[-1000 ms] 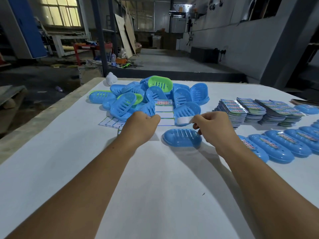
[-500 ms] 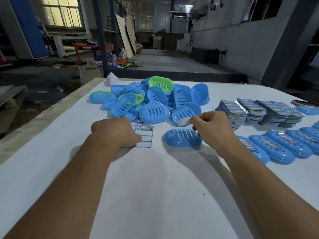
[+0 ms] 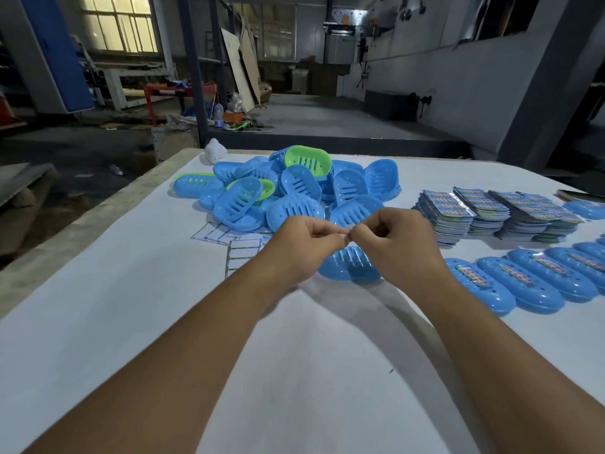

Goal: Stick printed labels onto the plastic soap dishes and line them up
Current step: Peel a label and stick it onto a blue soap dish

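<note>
Since half a second ago, the left hand [image 3: 302, 249] has left the backing sheet [image 3: 244, 255] on the bench [image 3: 98, 322] and risen to meet the right hand [image 3: 397, 247]. Both hands now hover over the single blue soap dish [image 3: 348, 265] near the bench centre. The fingers of both hands are curled, and their fingertips come together on a small pale label [image 3: 348, 233], pinching it between them. The label is too small to show any print. The hands hide the middle of the dish below them; whether they touch it cannot be told.

The backing sheet lies flat on the bench left of the dish, partly covered by the left wrist. A second sheet [image 3: 212, 233] lies just beyond it, at the foot of the dish pile.

The pile of loose soap dishes [image 3: 294, 191], mostly blue with a few green, stands at the far side of the bench behind the hands. Stacks of label sheets [image 3: 491, 214] stand at the far right. A row of labelled dishes [image 3: 523, 280] runs along the right side, lying side by side and touching or nearly touching, each with a printed strip on top. A small white object [image 3: 215, 151] sits at the far left edge of the bench.
</note>
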Demonstrator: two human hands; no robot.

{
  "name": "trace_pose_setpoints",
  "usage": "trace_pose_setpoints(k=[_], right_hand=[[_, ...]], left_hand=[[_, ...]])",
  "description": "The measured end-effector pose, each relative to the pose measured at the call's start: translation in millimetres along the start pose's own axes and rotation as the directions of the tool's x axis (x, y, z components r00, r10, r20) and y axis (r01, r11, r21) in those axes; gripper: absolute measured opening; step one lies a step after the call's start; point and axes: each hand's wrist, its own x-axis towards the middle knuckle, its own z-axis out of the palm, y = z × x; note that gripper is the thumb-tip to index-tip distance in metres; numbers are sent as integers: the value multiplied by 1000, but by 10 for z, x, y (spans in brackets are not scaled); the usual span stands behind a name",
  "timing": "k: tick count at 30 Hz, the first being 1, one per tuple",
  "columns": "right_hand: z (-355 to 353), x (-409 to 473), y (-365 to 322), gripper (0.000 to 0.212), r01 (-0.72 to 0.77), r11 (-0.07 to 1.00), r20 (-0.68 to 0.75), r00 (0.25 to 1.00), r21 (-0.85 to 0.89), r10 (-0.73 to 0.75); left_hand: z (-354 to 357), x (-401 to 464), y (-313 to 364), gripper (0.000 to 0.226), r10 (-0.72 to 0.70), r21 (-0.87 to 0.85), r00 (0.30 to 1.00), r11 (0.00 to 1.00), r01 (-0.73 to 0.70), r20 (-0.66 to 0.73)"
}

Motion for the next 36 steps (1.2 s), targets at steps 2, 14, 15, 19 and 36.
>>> trace_pose_setpoints(k=[2,14,15,19,36], right_hand=[[1,3,3,19,2,1000,-4,1000,12,-2],[2,14,36,18,110,994,95,990,-13,-108],[-9,38,55,17,59,998,67,996,-6,-58],[-60,90,121,24,-118,987,96,990,110,108],[-91,117,175,36,-147,961,155,970,-234,186]], left_hand=[[6,10,-8,10,-6,-20,1000,1000,5,-10],[-20,38,-45,17,-45,-14,976,999,43,-214],[-19,37,-43,19,-51,-15,975,999,49,-217],[0,52,-71,16,-81,24,976,996,88,-201],[133,199,-205,36,-52,451,967,878,162,-248]])
